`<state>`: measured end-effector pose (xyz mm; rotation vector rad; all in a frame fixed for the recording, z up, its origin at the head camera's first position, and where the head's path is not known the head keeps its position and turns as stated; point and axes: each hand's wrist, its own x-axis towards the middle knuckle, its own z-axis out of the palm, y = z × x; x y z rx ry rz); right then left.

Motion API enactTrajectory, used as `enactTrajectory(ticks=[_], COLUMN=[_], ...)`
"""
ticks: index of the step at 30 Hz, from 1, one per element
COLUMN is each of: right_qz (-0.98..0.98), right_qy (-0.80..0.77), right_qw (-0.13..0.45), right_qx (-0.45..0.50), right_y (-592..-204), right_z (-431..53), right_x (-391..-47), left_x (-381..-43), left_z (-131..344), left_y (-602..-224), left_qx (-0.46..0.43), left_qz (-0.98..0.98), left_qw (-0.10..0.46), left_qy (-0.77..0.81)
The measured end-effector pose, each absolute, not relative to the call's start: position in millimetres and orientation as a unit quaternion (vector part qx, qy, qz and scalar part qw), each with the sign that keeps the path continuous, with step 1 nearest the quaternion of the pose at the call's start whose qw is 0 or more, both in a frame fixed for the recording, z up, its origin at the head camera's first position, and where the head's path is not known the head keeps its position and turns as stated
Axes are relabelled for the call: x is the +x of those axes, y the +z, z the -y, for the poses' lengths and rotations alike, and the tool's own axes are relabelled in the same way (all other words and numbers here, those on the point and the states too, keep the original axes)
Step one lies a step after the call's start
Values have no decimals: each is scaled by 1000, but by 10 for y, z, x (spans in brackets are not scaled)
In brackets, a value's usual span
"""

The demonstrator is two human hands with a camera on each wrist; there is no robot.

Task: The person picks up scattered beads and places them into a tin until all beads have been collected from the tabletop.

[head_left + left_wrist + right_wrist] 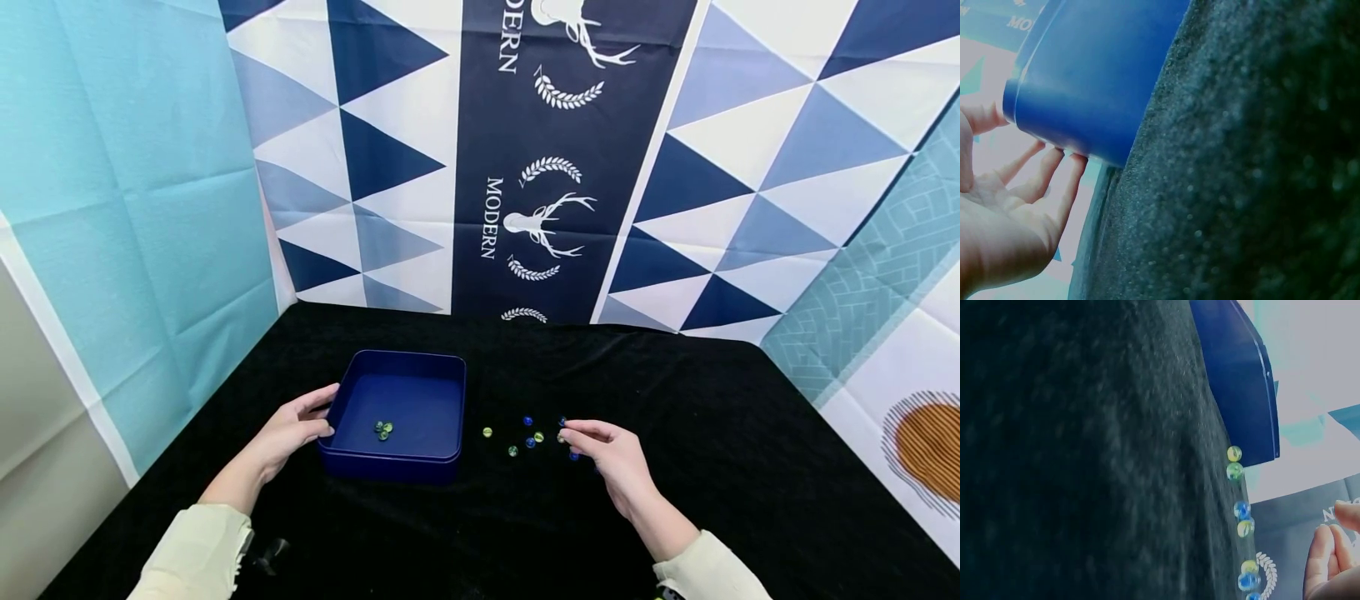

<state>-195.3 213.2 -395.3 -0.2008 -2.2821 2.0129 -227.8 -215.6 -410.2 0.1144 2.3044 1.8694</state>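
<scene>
A dark blue square box (397, 457) stands on the black cloth, with three green glass marbles (384, 430) on its floor. My left hand (288, 427) is at the box's left wall. In the left wrist view its fingertips (1079, 157) touch the outside of the box. My right hand (617, 462) reaches over several loose marbles right of the box, thumb and forefinger close together. The right wrist view shows no marble between those fingertips. A yellow-green marble (539, 437), a blue marble (528, 421) and a green marble (513, 452) lie left of this hand.
Black cloth (480, 542) covers the table. A yellow-green marble (487, 432) lies nearest the box's right wall. Behind the table hangs a patterned curtain (397, 167), with a turquoise cloth (135, 208) at the left. A small dark object (270, 554) lies by the left sleeve.
</scene>
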Motion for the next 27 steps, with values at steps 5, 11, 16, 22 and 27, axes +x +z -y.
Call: enactTrajectory(ticks=[5,11,16,22,27], right_qz=[758,766,772,788,808], right_qy=[647,637,632,612,588], right_qw=[52,53,48,37,15], right_qx=[-65,-66,-55,-52,-47], right_y=[-3963,-3987,-3988,-4022,-4062], right_z=[-2237,-2349,-2457,-2593,-2662], right_x=[-1957,-1956,-1950,-1958,-1963], left_x=[-2282,-2286,-2286,-2284,-2287], left_z=[2153,2150,2147,2145,2147], left_y=[-4110,-4116,-4115,-4121,-4118], left_qx=[40,36,35,36,36], left_qz=[-776,-777,-777,-777,-776], left_qw=[81,81,80,78,82], left_qy=[624,623,624,623,625])
